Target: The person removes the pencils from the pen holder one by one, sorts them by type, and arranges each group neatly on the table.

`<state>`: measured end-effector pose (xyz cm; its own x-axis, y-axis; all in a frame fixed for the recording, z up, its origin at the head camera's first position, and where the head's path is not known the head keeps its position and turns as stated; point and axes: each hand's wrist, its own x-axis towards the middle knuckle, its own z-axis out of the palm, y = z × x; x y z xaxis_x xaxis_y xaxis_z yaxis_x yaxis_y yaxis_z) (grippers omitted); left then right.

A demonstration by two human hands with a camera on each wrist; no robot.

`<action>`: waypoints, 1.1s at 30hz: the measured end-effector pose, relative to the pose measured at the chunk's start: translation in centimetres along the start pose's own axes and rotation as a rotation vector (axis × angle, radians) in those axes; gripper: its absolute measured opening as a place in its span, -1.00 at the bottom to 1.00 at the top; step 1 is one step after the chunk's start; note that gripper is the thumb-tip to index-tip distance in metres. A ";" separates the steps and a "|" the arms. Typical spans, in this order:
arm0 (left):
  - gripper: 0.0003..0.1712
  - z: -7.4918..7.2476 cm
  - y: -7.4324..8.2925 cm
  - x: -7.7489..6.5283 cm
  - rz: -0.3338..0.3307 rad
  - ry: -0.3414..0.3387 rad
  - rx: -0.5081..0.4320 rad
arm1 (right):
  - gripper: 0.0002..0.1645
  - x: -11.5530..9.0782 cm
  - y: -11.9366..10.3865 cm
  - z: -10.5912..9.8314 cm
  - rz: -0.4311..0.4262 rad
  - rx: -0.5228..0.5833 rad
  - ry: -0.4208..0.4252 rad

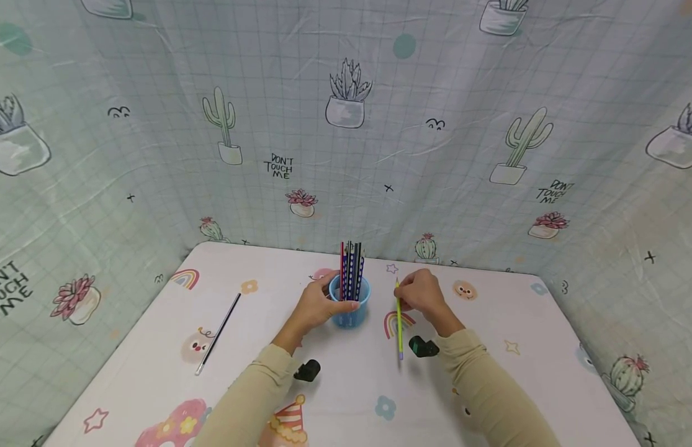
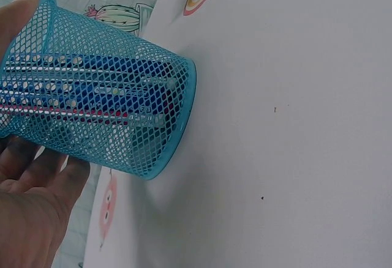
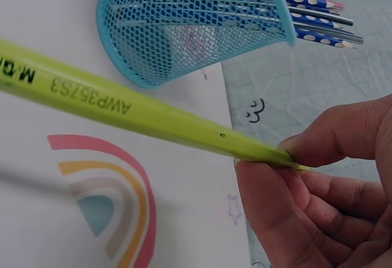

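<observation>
My left hand (image 1: 314,305) grips a light blue mesh pencil cup (image 1: 350,319), its thumb across the near side of the rim. Several pencils (image 1: 351,270) stand in the cup, blue ones with white dots among dark and red ones. In the left wrist view, their lower ends show through the mesh (image 2: 122,96). To the right of the cup, my right hand (image 1: 422,293) pinches a yellow-green pencil (image 1: 399,332) near its tip between thumb and index finger. Printed lettering shows along this pencil (image 3: 153,118) in the right wrist view.
A thin dark stick with a pale lower end (image 1: 218,333) lies on the left part of the white patterned tabletop (image 1: 346,397). Behind the table's far edge hangs a cactus-print cloth (image 1: 390,155), which also runs along both sides.
</observation>
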<state>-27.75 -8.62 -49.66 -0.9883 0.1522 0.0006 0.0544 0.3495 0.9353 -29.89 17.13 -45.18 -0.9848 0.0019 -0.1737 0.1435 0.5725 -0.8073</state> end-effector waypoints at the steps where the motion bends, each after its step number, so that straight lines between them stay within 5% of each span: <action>1: 0.08 0.0 0.0 0.0 0.001 0.001 0.000 | -0.85 0.1 0.1 0.1 0.011 -0.006 -0.002; 33: 0.08 0.0 -0.1 0.0 0.002 0.006 -0.008 | -0.90 0.0 3.8 2.7 0.071 -0.019 -0.023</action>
<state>-27.77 -8.65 -49.72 -0.9891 0.1473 0.0043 0.0550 0.3420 0.9381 -29.06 17.05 -49.78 -0.9697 0.0247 -0.2430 0.2109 0.5869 -0.7817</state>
